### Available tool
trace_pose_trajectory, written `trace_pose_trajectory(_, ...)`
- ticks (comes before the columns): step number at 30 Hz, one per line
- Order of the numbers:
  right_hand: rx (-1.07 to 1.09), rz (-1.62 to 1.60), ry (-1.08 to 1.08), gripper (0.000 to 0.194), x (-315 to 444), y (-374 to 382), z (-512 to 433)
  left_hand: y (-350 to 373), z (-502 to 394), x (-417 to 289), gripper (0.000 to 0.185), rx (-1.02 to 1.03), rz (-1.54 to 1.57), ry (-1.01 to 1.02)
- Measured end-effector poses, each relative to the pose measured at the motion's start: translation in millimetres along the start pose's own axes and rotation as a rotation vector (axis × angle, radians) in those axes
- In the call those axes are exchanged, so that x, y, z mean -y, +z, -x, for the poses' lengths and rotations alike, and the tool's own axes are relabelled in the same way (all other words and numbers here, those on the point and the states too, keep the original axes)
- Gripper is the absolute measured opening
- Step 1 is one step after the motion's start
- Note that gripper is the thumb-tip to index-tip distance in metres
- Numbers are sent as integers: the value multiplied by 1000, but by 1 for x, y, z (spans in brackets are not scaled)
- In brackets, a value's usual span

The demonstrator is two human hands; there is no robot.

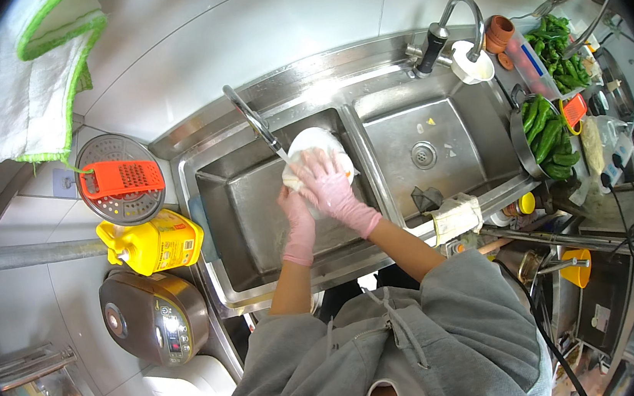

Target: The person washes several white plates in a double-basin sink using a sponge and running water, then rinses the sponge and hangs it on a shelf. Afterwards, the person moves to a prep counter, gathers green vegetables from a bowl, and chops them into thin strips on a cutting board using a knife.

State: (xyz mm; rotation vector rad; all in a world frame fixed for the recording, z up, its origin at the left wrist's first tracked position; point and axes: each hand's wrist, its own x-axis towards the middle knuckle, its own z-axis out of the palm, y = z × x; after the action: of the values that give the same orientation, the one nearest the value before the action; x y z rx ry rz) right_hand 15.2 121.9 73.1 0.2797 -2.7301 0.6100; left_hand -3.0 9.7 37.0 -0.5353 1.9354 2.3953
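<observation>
A round white dish (pixel 311 139) is held over the left basin (pixel 258 216) of a double stainless-steel sink, just below the tap (pixel 253 117). A thin stream of water seems to run from the spout onto its left side. My left hand (pixel 297 217), in a pink rubber glove, grips the dish at its lower left edge. My right hand (pixel 327 182), gloved alike, lies across the dish with fingers spread. Something off-white shows by its fingertips; whether it is a cloth or part of the dish I cannot tell. What lies under the right palm is hidden.
The right basin (pixel 404 142) has food scraps around its drain. A folded cloth (pixel 457 219) hangs over the front rim. On the left stand a yellow jug (pixel 165 243), a rice cooker (pixel 150 317) and an orange grater (pixel 123 178). Green peppers (pixel 548 136) fill a pan at right.
</observation>
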Motion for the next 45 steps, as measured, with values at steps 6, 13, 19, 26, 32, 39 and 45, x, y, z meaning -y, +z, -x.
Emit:
trace_pose_trajectory(6, -90, -943, 686, 47, -67, 46, -54, -17, 24, -23, 31, 10, -204, 54)
trace_pose_trajectory(13, -124, -44, -50, 53, 6, 26, 5, 2, -1, -25, 38, -154, 218, -156)
trace_pose_trajectory(19, -52, -417, 299, 49, -30, 25, -70, -26, -2, -30, 50, -9, -162, -45)
trace_pose_trajectory(26, -149, -1179, 431, 40, -49, 27, -2, -36, 0, -26, 52, -177, 336, -191)
trace_pose_trajectory(32, 198, -285, -539, 58, -60, -9, -27, -40, -16, -32, 48, -45, 219, -260)
trace_pose_trajectory(39, -82, -603, 377, 42, -48, 24, -35, -8, -13, -51, 37, -173, 199, -47)
trace_pose_trajectory(45, -382, -1588, 1306, 39, -8, 67, -19, 5, -3, -31, 34, -204, -208, 126)
